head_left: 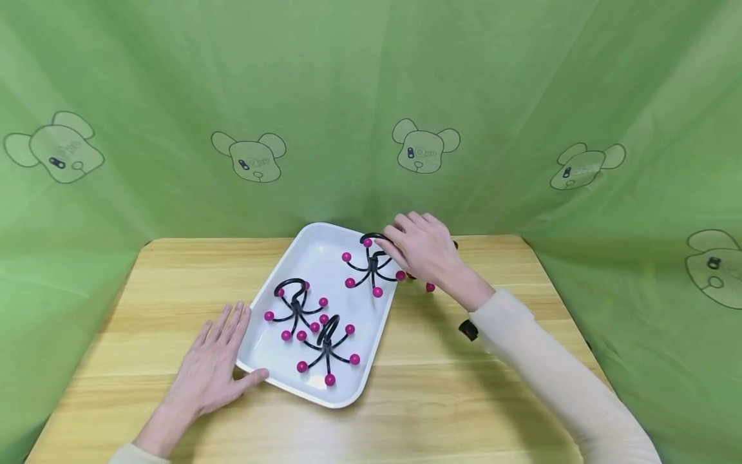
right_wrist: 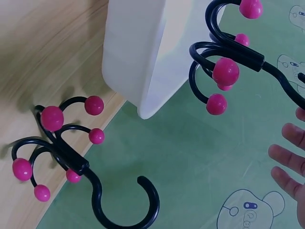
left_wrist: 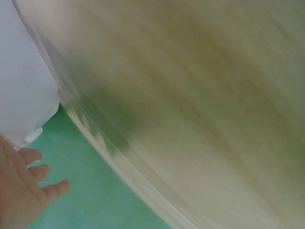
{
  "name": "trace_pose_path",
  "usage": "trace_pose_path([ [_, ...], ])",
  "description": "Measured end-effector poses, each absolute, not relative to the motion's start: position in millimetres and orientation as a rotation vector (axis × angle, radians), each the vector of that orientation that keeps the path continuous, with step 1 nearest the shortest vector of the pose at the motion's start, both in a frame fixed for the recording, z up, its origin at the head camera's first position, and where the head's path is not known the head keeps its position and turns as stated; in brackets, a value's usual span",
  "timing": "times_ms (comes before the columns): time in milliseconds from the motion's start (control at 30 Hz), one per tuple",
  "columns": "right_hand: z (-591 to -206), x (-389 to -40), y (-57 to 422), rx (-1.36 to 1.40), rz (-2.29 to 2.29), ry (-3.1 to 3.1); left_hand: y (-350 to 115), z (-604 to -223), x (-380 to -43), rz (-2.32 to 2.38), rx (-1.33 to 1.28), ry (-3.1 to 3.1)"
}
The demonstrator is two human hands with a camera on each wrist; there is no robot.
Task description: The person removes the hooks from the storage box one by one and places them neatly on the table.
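Pink-balled hook (head_left: 373, 265), its bend partly hidden, is gripped by the right hand (head_left: 423, 246) above the tray (head_left: 315, 251) at its far-right corner. The left hand (head_left: 210, 372), fingers straight, touches its near-left corner.

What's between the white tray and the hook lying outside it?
Only bare tabletop lies between the tray and that hook, seen in the right wrist view; the right hand mostly hides it in the head view.

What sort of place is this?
Likely a staged recording booth: green fabric sheeting printed with cartoon animal heads surrounds a pale wood-grain tabletop, where a white rectangular tray holds black metal-looking hooks with pink ball tips. Nothing else in view suggests a home or shop.
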State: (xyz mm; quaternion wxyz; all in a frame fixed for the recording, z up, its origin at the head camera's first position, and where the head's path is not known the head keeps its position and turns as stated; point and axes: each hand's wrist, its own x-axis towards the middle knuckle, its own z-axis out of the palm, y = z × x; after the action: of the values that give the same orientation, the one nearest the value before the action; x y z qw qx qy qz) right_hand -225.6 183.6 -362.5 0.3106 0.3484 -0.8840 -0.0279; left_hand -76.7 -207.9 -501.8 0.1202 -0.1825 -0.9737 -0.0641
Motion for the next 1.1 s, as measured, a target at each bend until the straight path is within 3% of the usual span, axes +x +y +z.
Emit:
trace_pose_path([
  [1100, -362.8, -180.9, 253.1, 0.907, -0.044, -2.292, -208.6, -502.6, -78.1, -0.194, -0.530, -2.846],
])
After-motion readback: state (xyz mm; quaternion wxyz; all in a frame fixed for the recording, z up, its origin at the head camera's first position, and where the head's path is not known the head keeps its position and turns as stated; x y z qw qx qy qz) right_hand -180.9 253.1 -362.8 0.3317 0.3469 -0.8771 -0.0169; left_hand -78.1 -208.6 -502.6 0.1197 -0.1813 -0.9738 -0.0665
